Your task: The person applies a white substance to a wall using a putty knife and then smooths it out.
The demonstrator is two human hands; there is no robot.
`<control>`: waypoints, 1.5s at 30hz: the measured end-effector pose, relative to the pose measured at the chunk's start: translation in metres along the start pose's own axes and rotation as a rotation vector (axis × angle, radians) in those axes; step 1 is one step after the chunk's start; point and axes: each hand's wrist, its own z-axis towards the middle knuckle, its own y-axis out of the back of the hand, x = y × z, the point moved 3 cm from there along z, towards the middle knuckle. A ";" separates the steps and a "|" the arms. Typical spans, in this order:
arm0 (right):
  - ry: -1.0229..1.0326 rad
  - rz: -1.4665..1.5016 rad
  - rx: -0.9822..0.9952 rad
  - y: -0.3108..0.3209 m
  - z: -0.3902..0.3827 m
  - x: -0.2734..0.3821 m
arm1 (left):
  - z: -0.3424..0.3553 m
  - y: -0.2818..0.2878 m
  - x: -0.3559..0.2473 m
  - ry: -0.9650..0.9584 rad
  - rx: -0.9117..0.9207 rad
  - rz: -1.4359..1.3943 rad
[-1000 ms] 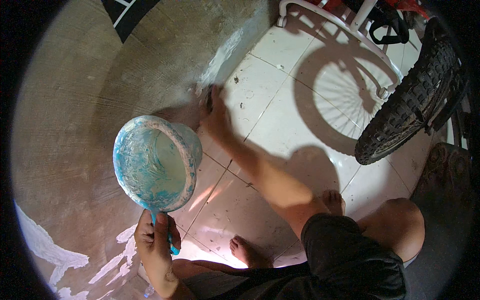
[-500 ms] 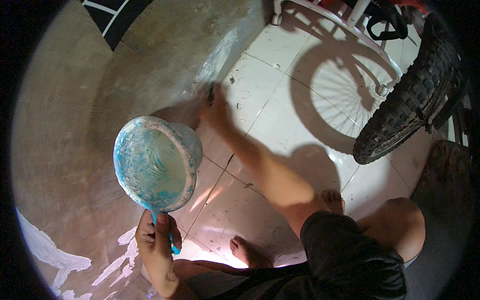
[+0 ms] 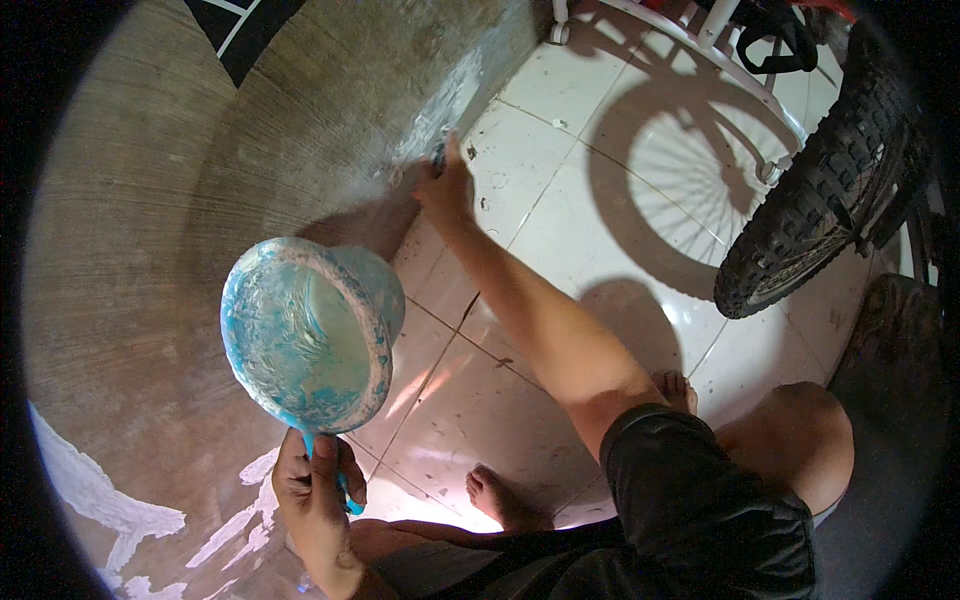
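My left hand [image 3: 316, 483] is closed around the handle of a light-blue plastic dipper [image 3: 381, 290], its bowl tilted open toward me. White paste is smeared over the bowl's rim and inside. My right arm stretches forward, and my right hand [image 3: 446, 190] is at the foot of the wall, where it meets the floor. Its fingers are closed on a small dark tool whose kind I cannot make out, and its working end is hidden. Just beyond that hand is a white smeared patch [image 3: 447, 103] on the grey-brown wall [image 3: 130, 250].
At the right stands a bicycle wheel with a knobbly black tyre [image 3: 800, 220]. A white frame on casters [image 3: 730, 50] is at the far right. White tiles [image 3: 560, 210] cover the floor, with my bare foot [image 3: 492, 495] on them. More white patches [image 3: 110, 500] mark the near wall.
My right hand has moved slightly farther along the wall's base, toward the white patch. My left hand still holds the dipper in nearly the same place.
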 end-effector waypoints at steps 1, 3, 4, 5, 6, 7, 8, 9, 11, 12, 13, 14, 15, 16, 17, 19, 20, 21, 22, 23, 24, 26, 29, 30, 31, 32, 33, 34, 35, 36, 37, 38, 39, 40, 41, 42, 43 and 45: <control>0.048 -0.008 0.002 -0.010 -0.010 0.004 | 0.000 0.002 0.002 0.003 0.004 0.000; 0.247 -0.109 -0.094 -0.017 -0.030 -0.002 | 0.002 -0.001 0.002 0.008 0.033 -0.016; 0.396 -0.192 -0.174 -0.021 -0.049 -0.005 | 0.002 -0.002 0.001 0.012 0.039 -0.025; 0.458 -0.205 -0.190 -0.024 -0.063 -0.006 | 0.002 -0.001 0.002 0.021 0.035 -0.033; 0.521 -0.218 -0.207 -0.027 -0.077 -0.006 | 0.002 0.002 0.002 0.026 0.021 -0.035; 0.500 -0.168 -0.169 -0.025 -0.085 -0.009 | 0.002 0.004 0.003 0.032 0.006 -0.037; 0.434 -0.118 -0.144 -0.019 -0.082 -0.011 | 0.001 0.005 0.002 0.035 -0.002 -0.040; 0.364 -0.066 -0.118 -0.015 -0.080 -0.013 | -0.001 0.006 0.002 0.035 -0.016 -0.030; 0.222 0.025 -0.111 -0.003 -0.040 -0.017 | -0.005 0.006 0.000 0.031 -0.030 -0.011; 0.197 0.063 -0.123 0.005 -0.017 -0.017 | -0.005 0.006 0.000 0.023 -0.025 -0.018; 0.265 0.085 -0.171 0.019 0.012 -0.017 | -0.005 0.004 0.000 0.011 -0.004 -0.025; 0.267 0.083 -0.173 0.020 0.020 -0.014 | -0.004 0.004 0.001 0.003 0.000 -0.029; 0.267 0.087 -0.165 0.015 0.023 -0.004 | -0.004 0.006 0.002 0.005 -0.009 -0.031; 0.206 0.059 -0.128 0.007 0.025 0.005 | -0.005 0.008 0.003 0.006 -0.016 -0.032; 0.188 -0.011 -0.114 0.001 0.021 0.011 | -0.005 0.008 0.003 0.007 -0.019 -0.036; 0.189 -0.191 -0.106 -0.016 0.003 0.019 | -0.005 0.009 0.003 0.000 -0.010 -0.018; 0.209 -0.305 -0.115 -0.024 -0.009 0.021 | -0.005 0.008 0.002 -0.002 0.000 -0.011; 0.226 -0.302 -0.167 -0.024 -0.014 0.013 | -0.005 0.005 0.001 0.003 0.012 -0.013; 0.244 -0.301 -0.219 -0.022 -0.019 0.005 | -0.005 0.002 -0.001 0.008 0.026 -0.015; 0.263 -0.285 -0.248 -0.027 -0.027 0.008 | -0.005 0.003 -0.001 0.016 0.013 -0.015; 0.152 -0.277 -0.191 -0.028 -0.030 0.005 | -0.006 0.004 -0.001 0.014 0.010 -0.018; -0.068 -0.266 -0.077 -0.020 -0.032 -0.001 | -0.007 0.004 0.001 0.010 0.005 -0.028; 0.186 -0.174 -0.178 -0.006 -0.024 0.015 | -0.007 0.007 0.001 0.008 0.031 -0.037; 0.122 -0.148 -0.109 -0.012 -0.029 0.028 | -0.008 0.011 0.003 0.016 0.013 -0.022; 0.058 -0.122 -0.039 -0.021 -0.033 0.042 | -0.008 0.015 0.005 0.025 -0.007 -0.006; 0.064 -0.158 -0.047 -0.020 -0.032 0.043 | -0.007 0.013 0.004 0.021 0.000 0.002; 0.069 -0.195 -0.070 -0.014 -0.027 0.038 | -0.006 0.008 0.001 0.017 0.018 -0.012; 0.132 -0.285 -0.145 -0.018 -0.027 0.020 | -0.006 0.002 -0.001 0.014 0.036 -0.026; 0.194 -0.375 -0.227 -0.013 -0.022 0.009 | -0.004 -0.004 -0.004 0.008 0.059 -0.038; 0.124 -0.309 -0.151 -0.023 -0.035 0.019 | -0.005 0.004 0.000 0.015 0.029 -0.028; 0.052 -0.246 -0.075 -0.029 -0.049 0.027 | -0.007 0.012 0.004 0.022 0.000 -0.019; -0.020 -0.197 -0.029 -0.020 -0.055 0.031 | -0.008 0.012 0.005 0.025 0.004 -0.012; 0.018 -0.199 -0.064 -0.018 -0.052 0.026 | -0.010 0.012 0.004 0.020 0.003 -0.006; 0.057 -0.200 -0.099 -0.017 -0.047 0.022 | -0.011 0.012 0.003 0.016 0.001 -0.001; 0.096 -0.204 -0.139 -0.013 -0.039 0.022 | -0.011 0.011 0.001 0.010 0.006 0.002; 0.134 -0.168 -0.117 -0.010 -0.031 0.021 | -0.012 0.011 0.001 0.009 0.005 -0.010; 0.134 -0.206 -0.110 -0.012 -0.033 0.018 | -0.013 0.010 0.002 0.007 0.004 -0.022; 0.140 -0.283 -0.105 -0.019 -0.034 0.014 | -0.011 0.008 0.000 -0.002 0.017 -0.042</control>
